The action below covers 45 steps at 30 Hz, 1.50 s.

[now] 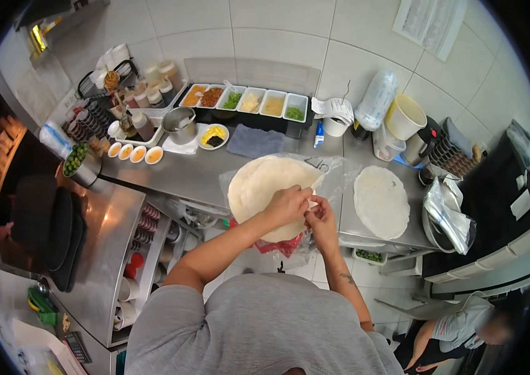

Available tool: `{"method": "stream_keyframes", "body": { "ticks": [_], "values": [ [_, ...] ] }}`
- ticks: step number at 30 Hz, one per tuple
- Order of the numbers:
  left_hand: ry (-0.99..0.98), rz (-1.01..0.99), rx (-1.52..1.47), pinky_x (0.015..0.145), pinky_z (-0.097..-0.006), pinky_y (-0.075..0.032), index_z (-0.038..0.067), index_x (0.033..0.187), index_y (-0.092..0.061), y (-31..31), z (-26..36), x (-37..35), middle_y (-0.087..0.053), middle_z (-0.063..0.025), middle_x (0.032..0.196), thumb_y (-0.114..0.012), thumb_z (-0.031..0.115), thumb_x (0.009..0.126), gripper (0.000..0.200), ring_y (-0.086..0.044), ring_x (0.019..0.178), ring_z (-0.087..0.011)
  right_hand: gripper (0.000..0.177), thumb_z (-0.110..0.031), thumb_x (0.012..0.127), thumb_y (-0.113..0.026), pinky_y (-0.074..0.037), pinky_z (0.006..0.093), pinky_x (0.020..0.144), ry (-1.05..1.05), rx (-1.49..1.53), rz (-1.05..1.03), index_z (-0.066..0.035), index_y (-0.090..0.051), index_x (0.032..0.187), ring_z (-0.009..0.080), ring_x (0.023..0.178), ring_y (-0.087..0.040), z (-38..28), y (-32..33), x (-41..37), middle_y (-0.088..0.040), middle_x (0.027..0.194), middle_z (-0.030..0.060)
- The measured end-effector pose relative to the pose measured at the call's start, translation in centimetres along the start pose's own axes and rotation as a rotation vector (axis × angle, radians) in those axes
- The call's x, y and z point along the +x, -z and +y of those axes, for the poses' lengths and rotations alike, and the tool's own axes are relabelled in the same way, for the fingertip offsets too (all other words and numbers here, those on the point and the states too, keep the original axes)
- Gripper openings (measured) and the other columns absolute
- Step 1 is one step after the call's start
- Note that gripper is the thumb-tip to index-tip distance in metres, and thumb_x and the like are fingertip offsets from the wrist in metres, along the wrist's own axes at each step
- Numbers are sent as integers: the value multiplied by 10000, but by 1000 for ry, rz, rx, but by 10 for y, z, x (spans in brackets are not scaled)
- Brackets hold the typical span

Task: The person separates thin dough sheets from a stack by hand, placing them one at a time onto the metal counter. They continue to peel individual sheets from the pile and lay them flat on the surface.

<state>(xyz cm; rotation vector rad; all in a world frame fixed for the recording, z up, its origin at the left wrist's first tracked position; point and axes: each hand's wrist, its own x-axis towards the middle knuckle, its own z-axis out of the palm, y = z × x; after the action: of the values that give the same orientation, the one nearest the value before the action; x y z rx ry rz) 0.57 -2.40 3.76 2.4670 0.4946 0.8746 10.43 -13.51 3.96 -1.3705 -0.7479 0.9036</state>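
A stack of large round flatbreads (255,187) lies on a clear plastic bag (334,172) at the counter's front edge. My left hand (289,205) rests over the stack's right part, its fingers pinched at the edge of a flatbread. Close against it, my right hand (321,215) has its fingers closed on the same edge, where a small pale flap shows between the hands. Red plastic (287,245) hangs below the stack. To the right, a single flatbread (382,202) lies flat on the steel counter.
Behind stand a tray of toppings (246,102), a steel pot (179,125), a plate (213,136) and a blue-grey cloth (255,142). Small egg cups (138,154) are at left. A wrapped bowl (449,212) sits at right. Another person (459,328) is at lower right.
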Motion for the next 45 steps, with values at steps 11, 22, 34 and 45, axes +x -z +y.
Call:
{"method": "stream_keyframes", "body": {
  "ticks": [11,22,34,45],
  "values": [
    [278,-25,-436,577,-396,-441,8,805,-459,-8,-9,-9,-555,-170,681,-552,14,781,96,-578,631,-323,380,-81,805,-606,-431,225,535,-13,-129,128,12,-488,1154,106,606,-526,-8,-3,7,-543,775,37],
    [294,79,-379,591,-370,-457,24,878,-461,-5,0,-13,-548,-137,682,-568,14,753,165,-575,634,-308,312,7,803,-542,-444,233,553,5,-63,26,41,-523,1113,110,623,-536,18,8,16,-558,783,37],
    [65,108,-104,610,-343,-450,2,849,-510,-3,-26,1,-552,-126,714,-559,33,794,80,-572,658,-237,295,-9,794,-548,-435,234,536,-30,-21,115,7,-562,1088,87,610,-507,17,15,11,-519,723,12],
    [442,13,-424,631,-362,-459,0,887,-593,-16,-5,-19,-611,-178,751,-514,55,812,122,-606,685,-310,312,-108,815,-633,-409,207,610,119,-161,62,15,-553,1089,90,646,-478,19,5,21,-512,733,2]
  ]
}}
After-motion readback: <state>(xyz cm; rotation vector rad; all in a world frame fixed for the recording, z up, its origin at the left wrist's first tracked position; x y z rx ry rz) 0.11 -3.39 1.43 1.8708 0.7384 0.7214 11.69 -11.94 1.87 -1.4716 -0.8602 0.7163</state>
